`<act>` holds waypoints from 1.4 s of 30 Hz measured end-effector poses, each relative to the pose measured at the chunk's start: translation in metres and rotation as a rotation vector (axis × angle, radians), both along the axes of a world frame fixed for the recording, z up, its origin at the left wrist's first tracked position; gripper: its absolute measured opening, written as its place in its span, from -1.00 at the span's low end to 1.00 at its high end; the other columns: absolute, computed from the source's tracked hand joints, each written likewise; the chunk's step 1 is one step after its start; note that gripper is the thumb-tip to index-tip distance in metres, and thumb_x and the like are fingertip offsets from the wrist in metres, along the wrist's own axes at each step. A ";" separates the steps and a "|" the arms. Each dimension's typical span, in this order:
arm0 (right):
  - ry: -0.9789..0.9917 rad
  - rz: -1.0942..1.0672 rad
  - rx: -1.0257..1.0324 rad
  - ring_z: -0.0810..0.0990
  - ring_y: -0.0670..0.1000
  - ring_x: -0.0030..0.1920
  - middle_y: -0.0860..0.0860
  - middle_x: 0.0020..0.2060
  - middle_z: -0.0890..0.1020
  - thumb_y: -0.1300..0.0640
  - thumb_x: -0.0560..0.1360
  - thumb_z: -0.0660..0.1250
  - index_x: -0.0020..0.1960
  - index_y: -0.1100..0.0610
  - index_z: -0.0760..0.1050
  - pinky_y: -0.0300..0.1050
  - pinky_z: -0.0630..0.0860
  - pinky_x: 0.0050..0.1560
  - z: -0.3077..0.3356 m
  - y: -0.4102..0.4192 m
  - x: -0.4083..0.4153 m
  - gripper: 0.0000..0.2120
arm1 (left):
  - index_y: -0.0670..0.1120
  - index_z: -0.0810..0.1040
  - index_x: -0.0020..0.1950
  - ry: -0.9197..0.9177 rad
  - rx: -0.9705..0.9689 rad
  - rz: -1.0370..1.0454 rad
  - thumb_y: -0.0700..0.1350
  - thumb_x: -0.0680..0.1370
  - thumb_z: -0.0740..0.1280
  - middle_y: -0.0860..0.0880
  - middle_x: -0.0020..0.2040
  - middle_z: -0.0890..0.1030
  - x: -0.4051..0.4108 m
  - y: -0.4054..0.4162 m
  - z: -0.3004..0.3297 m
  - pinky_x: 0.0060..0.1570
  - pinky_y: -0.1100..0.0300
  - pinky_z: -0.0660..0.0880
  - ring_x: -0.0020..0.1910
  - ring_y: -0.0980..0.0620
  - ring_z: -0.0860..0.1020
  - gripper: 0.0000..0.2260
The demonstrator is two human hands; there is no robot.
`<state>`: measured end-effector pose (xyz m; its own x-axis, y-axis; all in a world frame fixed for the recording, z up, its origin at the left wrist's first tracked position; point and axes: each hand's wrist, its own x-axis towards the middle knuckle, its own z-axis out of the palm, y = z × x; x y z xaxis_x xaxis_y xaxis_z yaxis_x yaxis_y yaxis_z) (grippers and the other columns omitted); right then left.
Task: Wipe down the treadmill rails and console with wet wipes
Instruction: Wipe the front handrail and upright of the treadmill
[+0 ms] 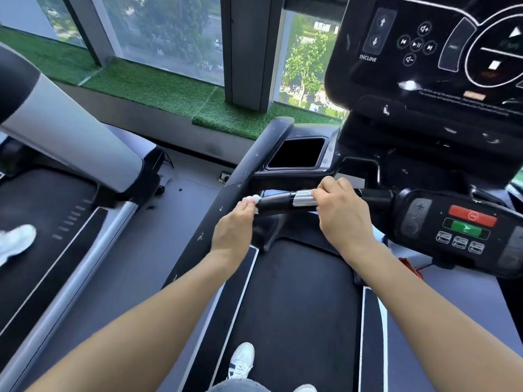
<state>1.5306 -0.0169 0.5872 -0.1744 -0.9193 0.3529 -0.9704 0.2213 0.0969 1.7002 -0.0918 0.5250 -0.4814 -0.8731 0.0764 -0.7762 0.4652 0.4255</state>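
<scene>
1. Nearest the camera, a white sneaker is seen planted on the black treadmill belt, with a denim-clad knee at the bottom edge.
2. Two bare forearms are extended forward over the belt toward the front handlebar.
3. The left hand is shown with its fingertips pinched on a bunched white wet wipe, which is pressed against the left end of the black handlebar, just beside where it joins the side rail.
4. The right hand is wrapped over the handlebar beside the silver sensor grip, fingers curled around the bar. The two hands are held apart, with a bare stretch of bar between them.
5. To the right of the hands, a control pod is pictured carrying a red stop button, a green start button and small speed keys.
6. Beyond the bar, a dark rectangular tray recess is set into the frame.
7. Above and to the right, the glossy black console is seen with arrows marked "INCLINE", media keys and a round dial.
8. At left, a neighbouring treadmill is visible with another white shoe on its belt.
9. Farthest off, a strip of green artificial turf lines the sill beneath windows overlooking trees.
</scene>
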 end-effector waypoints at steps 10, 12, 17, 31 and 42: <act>-0.009 -0.028 0.009 0.46 0.14 -0.29 0.09 -0.31 0.50 0.53 0.14 0.43 -0.34 0.26 0.51 -0.26 0.19 -0.53 0.000 0.000 0.005 -0.77 | 0.10 0.45 0.34 -0.088 0.114 -0.129 -0.22 0.60 0.14 -0.09 0.16 0.54 -0.012 -0.043 0.005 0.09 0.04 0.46 0.11 -0.21 0.53 -0.62; -0.011 -0.033 0.001 0.46 0.14 -0.29 0.09 -0.31 0.50 0.53 0.14 0.43 -0.34 0.26 0.50 -0.26 0.20 -0.54 -0.001 0.000 0.005 -0.76 | 0.06 0.51 0.27 -0.194 0.131 -0.118 -0.23 0.59 0.17 -0.12 0.06 0.55 -0.007 -0.055 0.002 0.03 0.05 0.49 0.06 -0.22 0.55 -0.68; -0.012 -0.064 0.008 0.47 0.15 -0.27 0.09 -0.29 0.51 0.51 0.16 0.43 -0.31 0.25 0.53 -0.24 0.23 -0.55 -0.002 -0.001 0.008 -0.78 | 0.00 0.56 0.24 0.030 0.123 -0.306 -0.41 0.43 0.20 -0.11 0.13 0.60 -0.042 -0.042 0.023 0.14 -0.02 0.47 0.13 -0.19 0.52 -0.51; -0.099 -0.105 0.120 0.38 0.13 0.05 0.09 0.04 0.47 0.44 0.46 0.18 0.04 0.27 0.52 -0.06 0.41 -0.31 0.002 0.005 0.015 -0.76 | -0.13 0.51 0.22 -0.148 0.117 -0.152 -0.43 0.50 0.18 -0.18 0.00 0.60 0.015 -0.019 0.016 0.04 0.01 0.54 -0.03 -0.20 0.56 -0.63; -1.028 0.064 -0.005 0.56 0.12 -0.02 0.15 0.01 0.55 0.25 0.51 0.33 0.19 0.21 0.56 0.05 0.49 0.10 -0.019 0.032 0.072 -0.75 | -0.13 0.61 0.02 0.787 0.784 0.302 -0.24 0.54 0.36 -0.16 0.00 0.65 0.005 0.052 0.050 0.05 0.03 0.59 -0.08 -0.06 0.60 -0.91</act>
<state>1.6024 0.0155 0.5685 -0.3450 -0.9364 0.0645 -0.5939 0.1646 -0.7875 1.7054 -0.0395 0.5749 -0.3047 -0.8851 -0.3518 -0.2021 -0.3008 0.9320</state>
